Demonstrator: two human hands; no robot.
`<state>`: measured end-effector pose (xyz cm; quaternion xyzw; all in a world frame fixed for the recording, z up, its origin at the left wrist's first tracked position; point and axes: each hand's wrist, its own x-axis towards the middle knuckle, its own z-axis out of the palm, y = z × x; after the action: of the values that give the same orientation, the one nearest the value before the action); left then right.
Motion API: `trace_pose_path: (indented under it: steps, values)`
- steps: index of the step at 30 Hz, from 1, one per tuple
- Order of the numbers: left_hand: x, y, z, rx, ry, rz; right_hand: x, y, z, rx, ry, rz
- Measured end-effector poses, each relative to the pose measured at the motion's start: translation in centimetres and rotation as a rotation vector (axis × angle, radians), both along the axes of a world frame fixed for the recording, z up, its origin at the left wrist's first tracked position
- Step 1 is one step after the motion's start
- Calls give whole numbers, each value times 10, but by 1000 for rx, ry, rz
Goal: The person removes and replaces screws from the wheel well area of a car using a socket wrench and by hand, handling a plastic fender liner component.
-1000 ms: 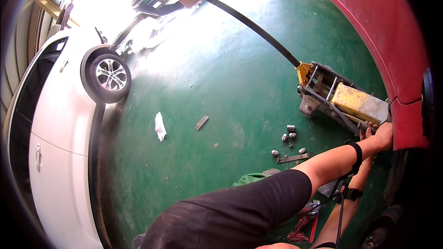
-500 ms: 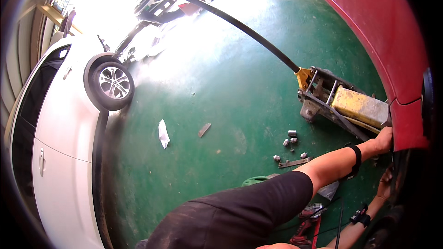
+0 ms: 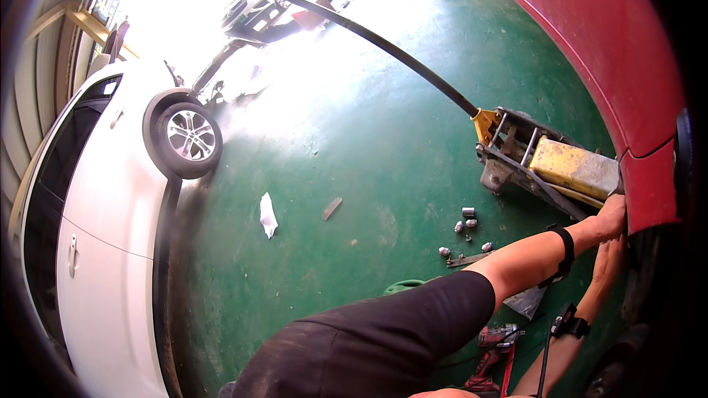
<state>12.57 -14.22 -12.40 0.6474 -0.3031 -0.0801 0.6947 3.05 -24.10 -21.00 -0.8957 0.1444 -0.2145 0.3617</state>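
Observation:
My left hand (image 3: 611,218) reaches to the lower edge of the red car's body panel (image 3: 653,195), just ahead of the wheel opening. Close under it, nearly touching it, is my right hand (image 3: 608,256). The fingers of both hands are tucked behind the panel edge or each other, so I cannot see what they hold. Dark straps circle both forearms. Beside my left hand stands a yellow and grey floor jack (image 3: 571,166), its front end running under the red car. Its long black handle (image 3: 383,43) slants up and away to the left.
On the green floor lie several lug nuts (image 3: 459,226), a socket (image 3: 468,212) and a flat metal bar (image 3: 464,259). A red impact wrench (image 3: 487,361) rests below my left arm. A white car (image 3: 110,214) stands at left, near a white scrap (image 3: 268,215).
My right hand has moved up and forward, from lower beside the wheel opening to right by my left hand. The left hand stays at the panel edge. The view has shifted slightly.

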Motion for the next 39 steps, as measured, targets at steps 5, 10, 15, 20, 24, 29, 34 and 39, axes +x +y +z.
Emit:
trace_pose_path:
  steps: [5, 10, 15, 20, 24, 29, 34, 39]
  values:
    - [-12, -15, 12, -5, -107, -10, 23, -67, -48, 788, -305, 69]
    - [4, -12, -14, 21, -219, 146, 30, -48, -77, 919, -367, 121]
    - [-1, -14, -10, 20, -287, 144, 1, -47, -98, 937, -396, 70]
    - [-8, -16, 7, -155, -227, 169, 6, -43, -98, 968, -411, 82]
    - [-17, -11, 20, -155, -22, 41, 17, -53, -91, 980, -438, 94]
    - [-11, -13, 6, -273, 86, 49, 31, -39, -88, 1035, -460, 128]
    - [-9, -11, 8, -103, 27, -72, 9, -50, -101, 1053, -475, 96]
    - [-9, -10, 12, -79, 12, -37, -7, -53, -113, 1095, -486, 84]
